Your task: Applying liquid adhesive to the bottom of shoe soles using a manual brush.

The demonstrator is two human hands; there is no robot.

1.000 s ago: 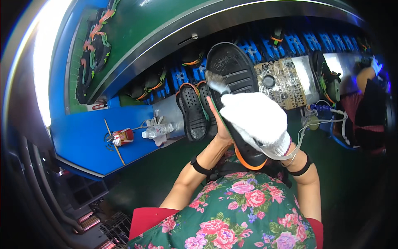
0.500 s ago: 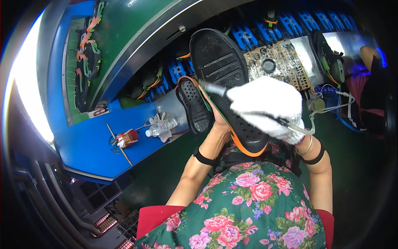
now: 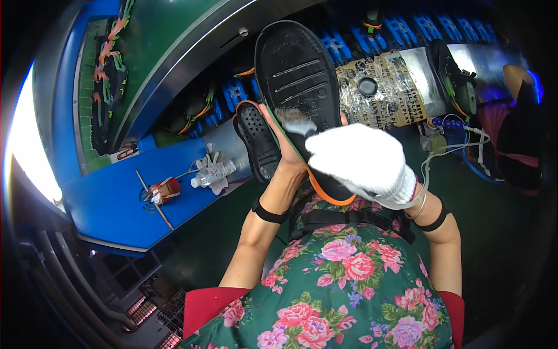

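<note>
A large black shoe sole [image 3: 299,70] with an orange and green rim tilts up in front of me, its inner face towards me. My left hand [image 3: 289,152] is closed round its left edge, with most fingers hidden behind it. Just left of that hand is a second black sole [image 3: 260,145] with small holes; whether my fingers also hold it, I cannot tell. In a white glove, my right hand [image 3: 360,160] grips a brush [image 3: 294,119] by its dark handle. The bristles lie at the left edge of the large sole, blurred. A thin pale tube hangs near my right wrist.
To the left, a blue table [image 3: 110,209] bears a plastic bottle [image 3: 214,174] and a red packet [image 3: 165,191]. Beyond my hands runs a line of blue holders [image 3: 401,32] beside a tape-covered plate [image 3: 381,96]. A shoe [image 3: 452,78] stands at right, near another person's arm [image 3: 516,81].
The brush has moved lower along the large sole's left edge, its bristles now turned up and to the left. Both hands and soles appear slightly further left in view.
</note>
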